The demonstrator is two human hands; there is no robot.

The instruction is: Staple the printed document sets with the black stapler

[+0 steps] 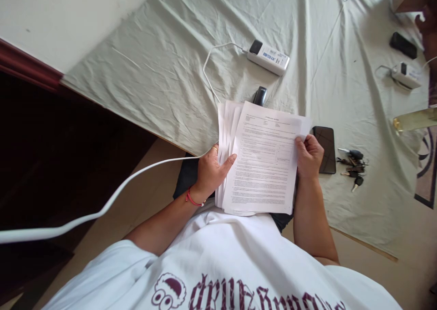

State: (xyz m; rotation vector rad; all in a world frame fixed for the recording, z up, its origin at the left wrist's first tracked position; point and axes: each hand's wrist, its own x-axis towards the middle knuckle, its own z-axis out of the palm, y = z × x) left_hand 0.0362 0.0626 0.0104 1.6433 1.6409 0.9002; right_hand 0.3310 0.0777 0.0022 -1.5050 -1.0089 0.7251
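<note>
A fanned stack of printed paper sheets is held up between my hands, over the table's front edge and close to my body. My left hand grips the left side, its thumb on top and its fingers hidden beneath. At the upper right edge, my right hand pinches the paper between thumb and curled fingers. Small dense text covers the top sheet. Just beyond the pages lies a dark stapler-like object, partly hidden by them.
A pale green cloth covers the table. A white power bank with a white cable lies ahead. Right of my hand are a black phone and keys. Farther right are a second white device, a dark object and a bottle.
</note>
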